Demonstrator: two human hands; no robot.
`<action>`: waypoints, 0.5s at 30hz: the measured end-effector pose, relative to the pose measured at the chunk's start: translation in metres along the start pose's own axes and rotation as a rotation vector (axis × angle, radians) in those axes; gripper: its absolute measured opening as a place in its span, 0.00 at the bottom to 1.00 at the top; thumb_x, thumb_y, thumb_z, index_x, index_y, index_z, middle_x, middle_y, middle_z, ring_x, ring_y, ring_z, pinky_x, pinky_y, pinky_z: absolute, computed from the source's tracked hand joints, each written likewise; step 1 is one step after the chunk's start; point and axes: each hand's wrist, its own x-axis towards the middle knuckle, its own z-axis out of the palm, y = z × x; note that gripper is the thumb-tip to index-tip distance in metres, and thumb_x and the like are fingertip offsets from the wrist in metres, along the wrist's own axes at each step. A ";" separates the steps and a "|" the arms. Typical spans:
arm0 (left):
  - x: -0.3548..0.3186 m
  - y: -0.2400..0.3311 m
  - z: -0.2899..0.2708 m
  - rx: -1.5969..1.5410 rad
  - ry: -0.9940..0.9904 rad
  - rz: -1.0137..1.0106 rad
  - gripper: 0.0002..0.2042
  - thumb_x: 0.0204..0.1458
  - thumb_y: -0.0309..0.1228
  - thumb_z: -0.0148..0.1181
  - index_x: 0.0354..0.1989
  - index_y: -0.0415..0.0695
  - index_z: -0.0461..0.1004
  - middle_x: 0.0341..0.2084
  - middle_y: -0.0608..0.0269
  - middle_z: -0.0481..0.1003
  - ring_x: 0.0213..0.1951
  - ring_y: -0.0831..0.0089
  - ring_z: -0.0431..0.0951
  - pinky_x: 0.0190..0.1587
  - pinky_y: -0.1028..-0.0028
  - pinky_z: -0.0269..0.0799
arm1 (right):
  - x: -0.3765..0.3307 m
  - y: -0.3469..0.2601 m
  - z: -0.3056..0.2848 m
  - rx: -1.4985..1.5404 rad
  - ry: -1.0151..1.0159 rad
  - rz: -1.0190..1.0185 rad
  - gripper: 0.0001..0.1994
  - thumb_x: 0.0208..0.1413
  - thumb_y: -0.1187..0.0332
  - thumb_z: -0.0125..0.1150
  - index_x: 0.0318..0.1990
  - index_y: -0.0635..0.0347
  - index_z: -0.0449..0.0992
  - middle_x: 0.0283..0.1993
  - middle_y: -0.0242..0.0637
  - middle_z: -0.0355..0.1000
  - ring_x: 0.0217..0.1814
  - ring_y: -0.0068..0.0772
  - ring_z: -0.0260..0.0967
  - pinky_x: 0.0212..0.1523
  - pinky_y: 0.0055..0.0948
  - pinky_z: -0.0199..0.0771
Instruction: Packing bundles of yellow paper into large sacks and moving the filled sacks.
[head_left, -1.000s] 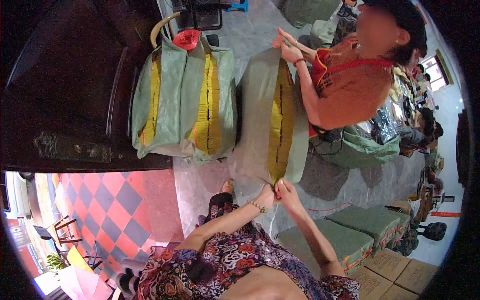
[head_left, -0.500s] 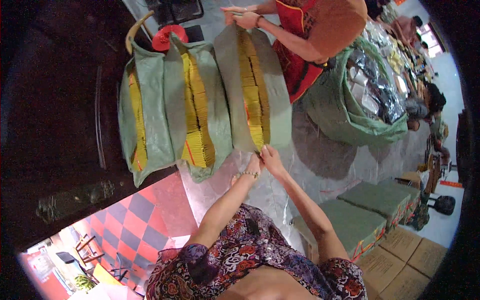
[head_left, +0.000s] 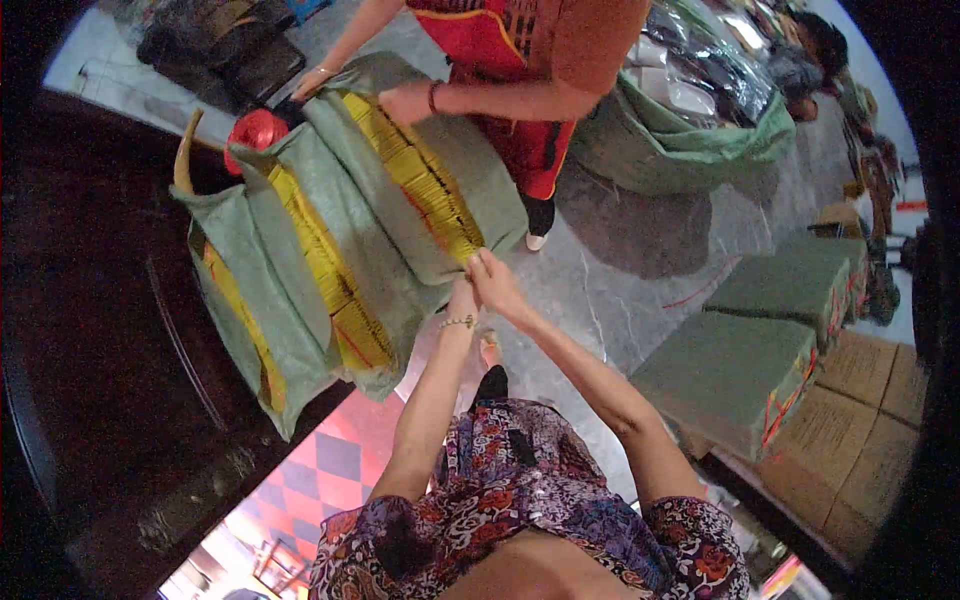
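Observation:
Three green woven sacks lie side by side, each with a long slit showing rows of yellow packets. At the near end of the rightmost sack [head_left: 497, 205], my left hand [head_left: 464, 292] and my right hand [head_left: 492, 280] are closed close together on the sack's edge. The yellow packets [head_left: 415, 180] show just beyond my fingers. A co-worker's two hands [head_left: 408, 102] are at the far end of this same sack. Left of it lie the middle sack [head_left: 330, 190] and the leftmost sack [head_left: 228, 300], which neither of my hands touches.
A red roll of twine [head_left: 258, 135] and a curved tan handle [head_left: 186, 150] stand behind the sacks. On the right, a big green sack [head_left: 670, 160] holds clear-wrapped goods. Nearer are green wrapped bales [head_left: 735, 375] and brown cartons [head_left: 845, 400]. A dark surface [head_left: 110, 330] fills the left.
My view has turned, so the sacks now slant and sit farther left. The co-worker's hands have moved apart at the sack's far end. My hands keep their grip on its near end.

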 end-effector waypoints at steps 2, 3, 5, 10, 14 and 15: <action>0.007 0.010 -0.028 0.094 -0.151 0.052 0.06 0.53 0.30 0.46 0.28 0.43 0.68 0.23 0.67 0.69 0.27 0.74 0.69 0.33 0.74 0.67 | -0.014 -0.007 0.012 -0.142 0.072 -0.421 0.05 0.54 0.71 0.49 0.34 0.63 0.65 0.25 0.40 0.63 0.29 0.34 0.64 0.31 0.31 0.65; 0.013 0.017 -0.055 0.159 -0.282 0.104 0.06 0.53 0.30 0.46 0.29 0.43 0.68 0.24 0.67 0.69 0.28 0.74 0.68 0.33 0.75 0.67 | -0.024 -0.013 0.021 -0.174 0.153 -0.617 0.06 0.52 0.72 0.50 0.36 0.64 0.64 0.29 0.43 0.63 0.31 0.39 0.64 0.32 0.35 0.66; 0.024 0.015 -0.072 0.273 -0.593 0.174 0.06 0.53 0.31 0.47 0.32 0.44 0.68 0.24 0.68 0.68 0.29 0.74 0.67 0.33 0.77 0.66 | -0.045 -0.014 0.018 -0.234 0.304 -0.780 0.09 0.50 0.74 0.50 0.39 0.64 0.64 0.33 0.46 0.63 0.34 0.45 0.65 0.33 0.39 0.66; 0.000 0.002 -0.051 -0.684 -0.352 -0.597 0.03 0.52 0.28 0.49 0.27 0.47 0.65 0.17 0.71 0.64 0.21 0.77 0.59 0.31 0.75 0.60 | -0.158 0.016 -0.037 -0.179 0.083 -0.294 0.11 0.49 0.71 0.50 0.41 0.64 0.65 0.38 0.53 0.64 0.42 0.58 0.62 0.39 0.46 0.63; -0.046 -0.054 -0.098 0.487 -0.211 -0.189 0.06 0.53 0.32 0.49 0.24 0.51 0.64 0.21 0.75 0.65 0.24 0.82 0.62 0.30 0.76 0.59 | -0.261 0.110 -0.071 -0.192 0.272 -0.216 0.06 0.50 0.70 0.51 0.33 0.63 0.67 0.27 0.50 0.66 0.36 0.54 0.65 0.36 0.43 0.65; -0.072 -0.073 -0.092 0.421 -0.142 -0.234 0.06 0.51 0.35 0.53 0.26 0.52 0.66 0.23 0.75 0.67 0.26 0.82 0.64 0.31 0.75 0.61 | -0.299 0.125 -0.089 -0.122 0.391 -0.158 0.06 0.50 0.70 0.50 0.32 0.63 0.67 0.27 0.49 0.67 0.35 0.53 0.65 0.36 0.42 0.65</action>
